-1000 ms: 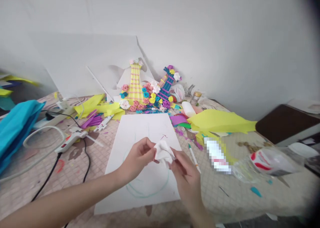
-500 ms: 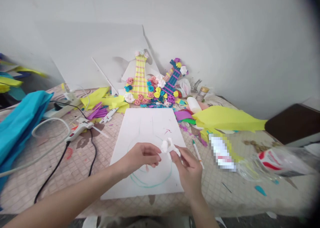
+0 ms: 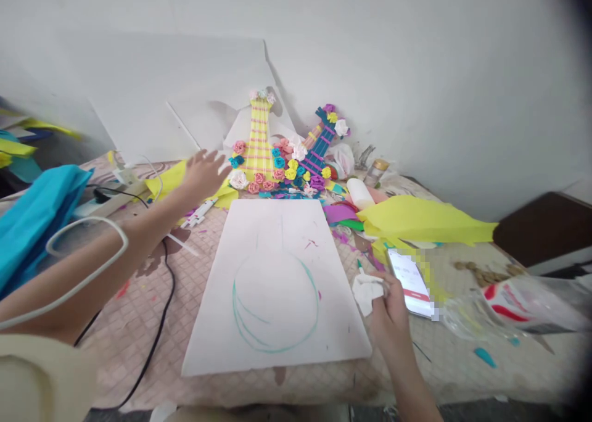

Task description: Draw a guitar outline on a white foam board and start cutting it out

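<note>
Where the white sheet (image 3: 287,224) with a green drawn loop lies flat at table centre, its surface is the one open patch. Its near edge comes almost to the front edge of the table (image 3: 462,366).

Left margin: a black cable (image 3: 160,323) runs along it, with a white cable loop (image 3: 95,268) further out and turquoise paper (image 3: 32,218) beyond.
Far margin: a yellow paper guitar (image 3: 259,144) and a blue paper guitar (image 3: 319,147), both trimmed with paper roses, lean at the wall.
Right margin: phone (image 3: 409,280), yellow paper (image 3: 425,221), plastic bag (image 3: 518,298). Crowded.

Left hand (image 3: 203,172): arm stretched forward across the left side, fingers spread wide, holding nothing. It hovers over yellow scraps (image 3: 171,181) just left of the yellow guitar's base, beyond loose glue sticks (image 3: 198,212). Contact not resolvable.

Right hand (image 3: 393,308): just off the sheet's right edge, fingers curled onto a crumpled white wad (image 3: 367,292), which may be tissue or soft paper. The wad sits at the fingertips, at the sheet's edge and beside the phone. It is well apart from the left hand, with the whole sheet between.
</note>
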Tool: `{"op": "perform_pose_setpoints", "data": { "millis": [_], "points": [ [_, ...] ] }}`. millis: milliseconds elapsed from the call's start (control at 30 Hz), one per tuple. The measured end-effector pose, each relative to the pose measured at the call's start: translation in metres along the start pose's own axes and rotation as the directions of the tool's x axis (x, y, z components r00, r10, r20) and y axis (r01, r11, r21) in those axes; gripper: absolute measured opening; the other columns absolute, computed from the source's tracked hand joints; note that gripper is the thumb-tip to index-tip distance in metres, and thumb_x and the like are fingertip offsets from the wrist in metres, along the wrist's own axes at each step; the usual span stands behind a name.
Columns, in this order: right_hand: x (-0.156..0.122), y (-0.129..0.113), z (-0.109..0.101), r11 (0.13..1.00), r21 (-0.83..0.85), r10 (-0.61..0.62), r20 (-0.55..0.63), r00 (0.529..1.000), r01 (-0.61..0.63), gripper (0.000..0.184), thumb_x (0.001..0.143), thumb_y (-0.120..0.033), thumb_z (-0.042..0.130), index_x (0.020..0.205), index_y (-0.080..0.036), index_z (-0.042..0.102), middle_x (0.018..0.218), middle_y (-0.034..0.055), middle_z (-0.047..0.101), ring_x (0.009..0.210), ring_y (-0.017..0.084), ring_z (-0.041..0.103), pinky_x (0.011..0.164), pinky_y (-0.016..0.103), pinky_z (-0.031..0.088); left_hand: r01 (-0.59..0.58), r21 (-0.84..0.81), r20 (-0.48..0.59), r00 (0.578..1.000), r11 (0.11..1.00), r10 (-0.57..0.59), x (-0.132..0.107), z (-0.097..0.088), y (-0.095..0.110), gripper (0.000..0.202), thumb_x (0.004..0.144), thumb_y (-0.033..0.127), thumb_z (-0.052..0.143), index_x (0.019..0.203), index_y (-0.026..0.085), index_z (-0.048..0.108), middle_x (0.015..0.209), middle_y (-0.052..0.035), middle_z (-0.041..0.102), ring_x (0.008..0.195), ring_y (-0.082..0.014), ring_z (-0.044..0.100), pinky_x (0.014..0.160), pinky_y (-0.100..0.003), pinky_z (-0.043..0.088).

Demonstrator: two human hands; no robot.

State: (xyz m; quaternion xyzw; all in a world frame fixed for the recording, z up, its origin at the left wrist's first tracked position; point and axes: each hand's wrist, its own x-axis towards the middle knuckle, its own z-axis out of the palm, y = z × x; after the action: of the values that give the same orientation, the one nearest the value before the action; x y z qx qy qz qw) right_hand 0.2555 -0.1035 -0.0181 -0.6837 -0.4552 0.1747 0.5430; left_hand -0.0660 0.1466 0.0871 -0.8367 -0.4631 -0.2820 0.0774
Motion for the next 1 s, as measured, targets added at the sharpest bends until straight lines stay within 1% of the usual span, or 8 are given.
{"op": "perform_pose_setpoints", "data": {
  "millis": [100,267,400,500,600,700,833,1000],
  "points": [
    [0.007,0.006,-0.001,0.994,-0.085,-0.058,0.135,0.989,0.070,0.023,0.083,-0.030,0.037,0.097,-0.020,0.052,0.096,0.0055,0.057,0.093,0.021,0.052,0.079,0.033,0.041,-0.089,0.011,0.101,0.991,0.996,0.087,-0.032,0.011,0.033,0.049,0.092,0.039,0.027,0.118,0.005,0.050,0.128,-0.0101,0.050,0.124,-0.0239,0.035,0.104,-0.042,0.026],
    [0.022,0.006,0.011,0.965,-0.237,-0.010,0.394,0.919,0.112,0.028,0.084,-0.041,0.043,0.102,-0.020,0.046,0.088,0.0040,0.057,0.072,0.018,0.054,0.067,0.031,0.043,-0.189,-0.078,0.161,0.967,0.979,0.200,-0.129,0.008,0.073,0.040,0.086,0.039,0.043,0.120,0.020,0.051,0.130,-0.0058,0.049,0.124,-0.0216,0.039,0.104,-0.040,0.032],
    [0.041,0.008,0.030,0.918,-0.244,-0.168,0.478,0.862,0.314,0.025,0.088,-0.031,0.037,0.110,-0.020,0.042,0.099,0.0070,0.055,0.087,0.019,0.054,0.077,0.035,0.043,-0.070,-0.082,0.244,0.966,0.994,0.088,-0.209,0.002,0.079,0.051,0.082,0.039,0.050,0.130,0.027,0.038,0.133,-0.0032,0.045,0.123,-0.0213,0.041,0.099,-0.037,0.040],
    [0.057,0.009,0.047,0.867,-0.156,-0.334,0.522,0.785,0.472,0.016,0.086,-0.021,0.040,0.099,-0.021,0.050,0.100,0.0065,0.055,0.092,0.019,0.054,0.080,0.033,0.043,-0.005,-0.032,0.234,0.972,0.999,0.013,-0.248,0.001,0.080,0.060,0.081,0.040,0.050,0.135,0.025,0.031,0.133,-0.0058,0.045,0.118,-0.0224,0.047,0.094,-0.036,0.045],
    [0.068,0.011,0.064,0.810,-0.098,-0.434,0.563,0.703,0.578,0.020,0.081,-0.011,0.042,0.089,-0.021,0.057,0.098,0.0054,0.054,0.091,0.018,0.054,0.080,0.032,0.044,-0.027,0.001,0.239,0.971,1.000,0.026,-0.267,0.002,0.083,0.070,0.075,0.046,0.055,0.136,0.022,0.029,0.133,-0.0090,0.045,0.114,-0.0247,0.051,0.089,-0.036,0.049],
    [0.072,0.015,0.076,0.781,-0.117,-0.447,0.581,0.680,0.614,0.025,0.078,-0.007,0.045,0.087,-0.022,0.062,0.088,0.0043,0.057,0.088,0.019,0.053,0.080,0.034,0.044,-0.023,0.014,0.232,0.973,1.000,0.020,-0.276,0.004,0.086,0.078,0.072,0.049,0.058,0.138,0.019,0.027,0.131,-0.0116,0.047,0.111,-0.0254,0.054,0.086,-0.033,0.051],
    [0.071,0.018,0.081,0.752,-0.120,-0.459,0.610,0.646,0.648,0.030,0.077,-0.003,0.045,0.088,-0.021,0.065,0.088,0.0046,0.058,0.088,0.018,0.052,0.081,0.035,0.044,0.006,0.010,0.233,0.973,1.000,-0.008,-0.281,0.010,0.085,0.079,0.072,0.051,0.058,0.138,0.020,0.026,0.129,-0.0116,0.049,0.108,-0.0254,0.056,0.086,-0.033,0.051],
    [0.071,0.014,0.074,0.654,-0.052,-0.503,0.716,0.484,0.755,0.031,0.079,0.000,0.041,0.087,-0.019,0.065,0.089,0.0055,0.057,0.090,0.017,0.051,0.081,0.033,0.044,0.027,-0.009,0.249,0.968,1.000,-0.024,-0.280,0.011,0.083,0.082,0.069,0.054,0.060,0.137,0.022,0.028,0.129,-0.0108,0.050,0.108,-0.0269,0.056,0.086,-0.035,0.051]
  ]
}}
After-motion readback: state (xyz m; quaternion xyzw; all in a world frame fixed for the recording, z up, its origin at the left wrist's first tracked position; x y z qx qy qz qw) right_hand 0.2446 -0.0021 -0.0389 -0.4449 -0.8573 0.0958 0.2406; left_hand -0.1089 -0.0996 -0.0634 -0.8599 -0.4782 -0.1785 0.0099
